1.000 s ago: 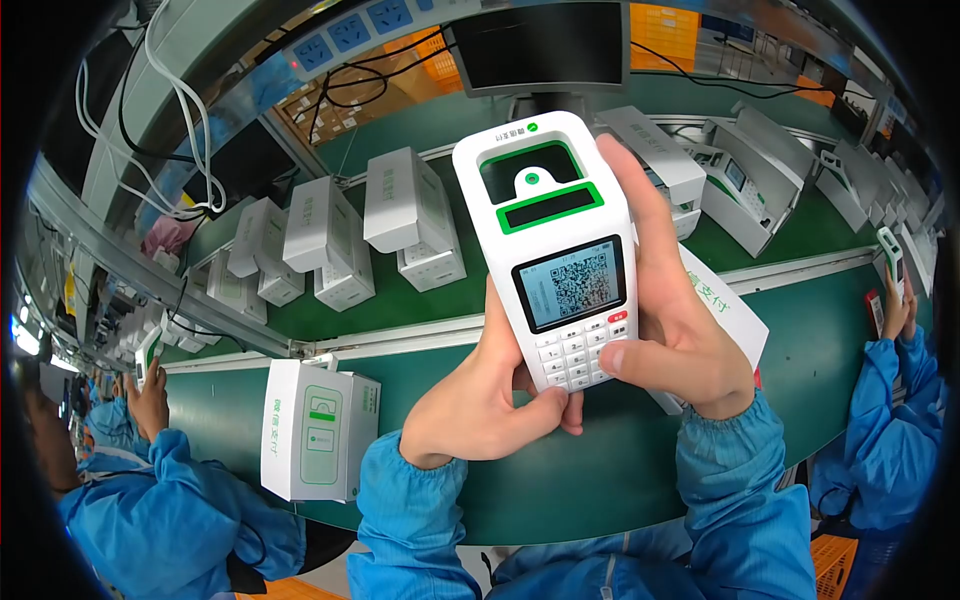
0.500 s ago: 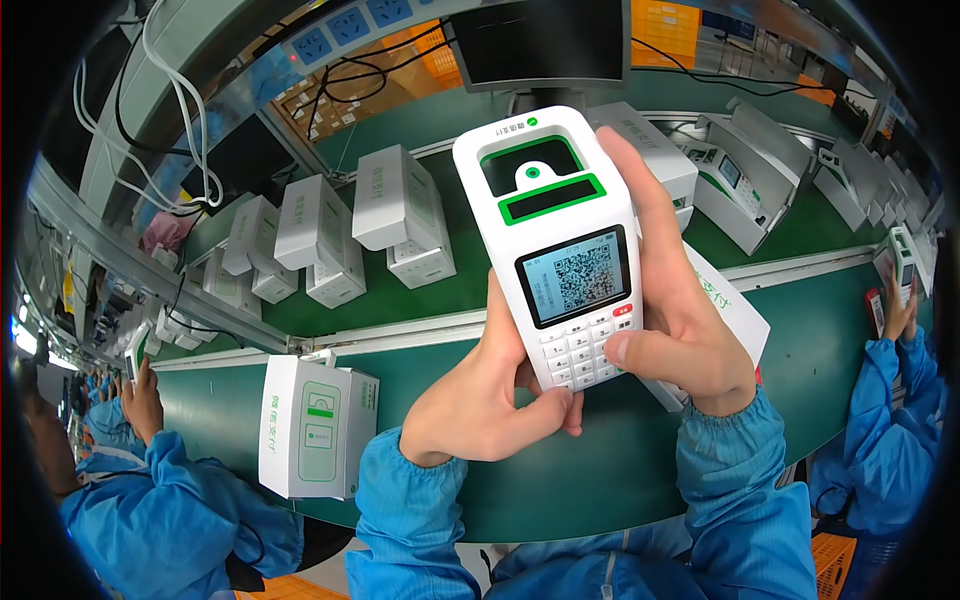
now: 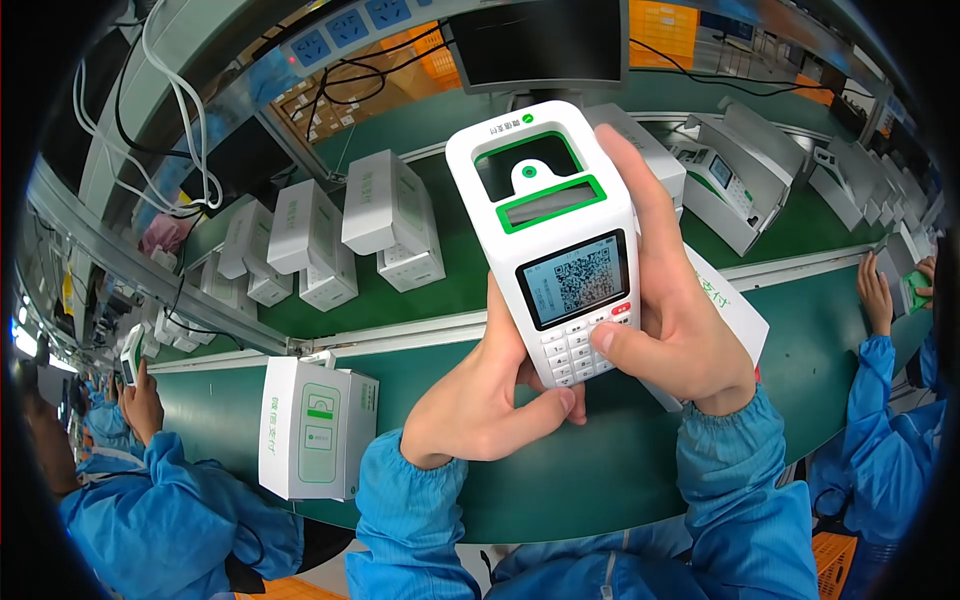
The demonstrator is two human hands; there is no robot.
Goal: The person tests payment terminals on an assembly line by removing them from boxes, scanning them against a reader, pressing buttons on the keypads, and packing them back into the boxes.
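Note:
A white payment terminal (image 3: 545, 240) with green trim shows a QR code on its screen, above a keypad. My left hand (image 3: 490, 400) grips its lower left side, the thumb near the bottom edge. Along the right side lies my right hand (image 3: 680, 320), wrapped round the terminal with its thumb over the upper keypad. Behind that hand, a white box (image 3: 735, 310) with green lettering is partly hidden. Another white box (image 3: 312, 425) with green drawings stands on the green table (image 3: 560, 490) to the left.
White boxes (image 3: 388, 215) line the green conveyor (image 3: 330, 318) behind. An open box (image 3: 735, 200) there holds a terminal. A monitor (image 3: 540, 45) stands at the back, with cables (image 3: 375, 75) beside it. Co-workers in blue sleeves sit at left (image 3: 190, 500) and right (image 3: 880, 430).
My right thumb has moved up the keypad, and the terminal has shifted slightly. The boxes on the conveyor have moved left. The right co-worker's hands have parted around a box.

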